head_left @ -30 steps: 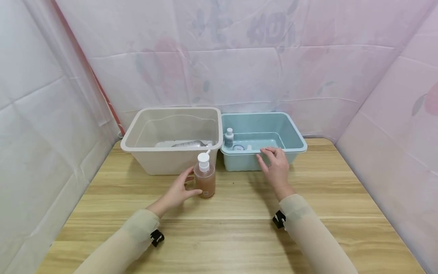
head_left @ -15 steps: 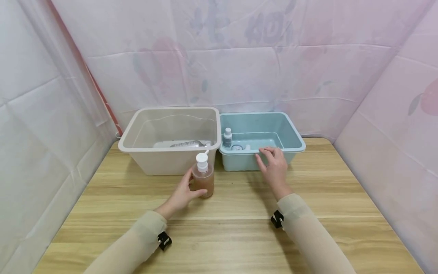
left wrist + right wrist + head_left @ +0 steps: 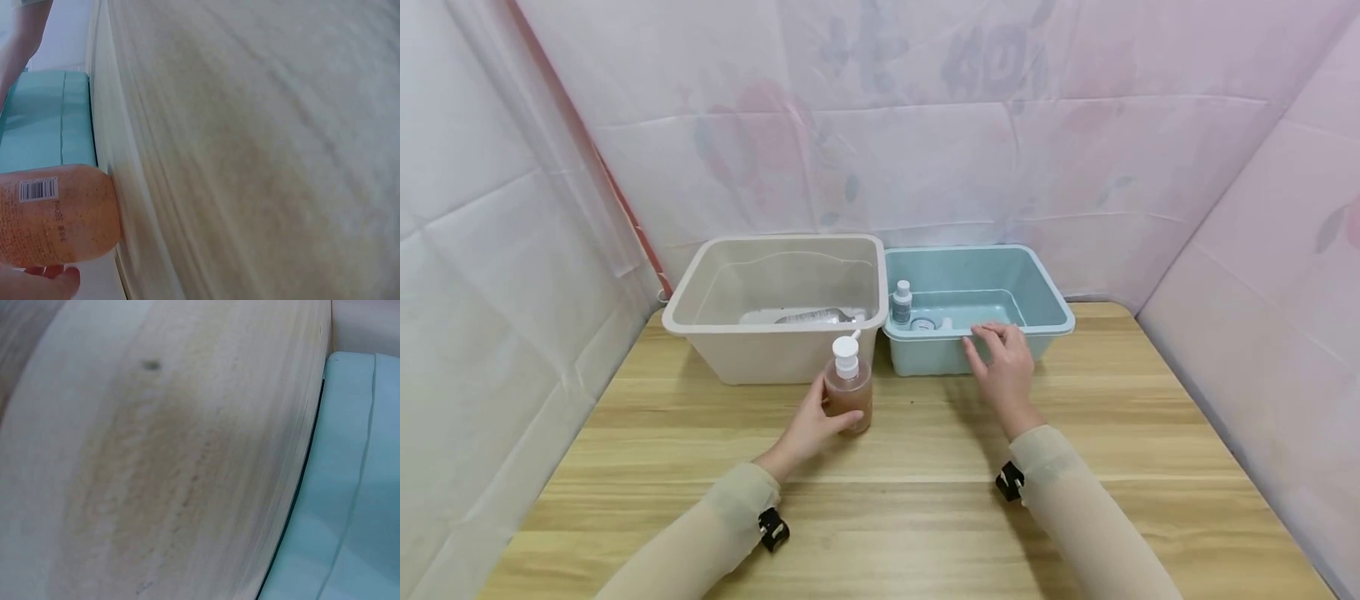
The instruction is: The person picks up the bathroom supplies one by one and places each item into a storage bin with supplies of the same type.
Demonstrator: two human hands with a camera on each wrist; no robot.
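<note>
Closer now, left hand (image 3: 811, 425) grips the barcode-labelled pump bottle (image 3: 848, 386); right hand (image 3: 1006, 372) rests relaxed fingers on the blue bin (image 3: 1051, 293), at 2 o'clock.

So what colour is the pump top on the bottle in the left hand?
White, above an orange-brown body; the pump bottle shows best in the head view.

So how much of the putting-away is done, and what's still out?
Some bottles already lie in the beige plastic bin, and a small white-capped bottle stands in the light blue plastic bin. In hand: the left hand grips the orange pump bottle, standing on the wooden table. The right hand rests on the blue bin's front rim. That pump bottle looks like the only one left out.
</note>
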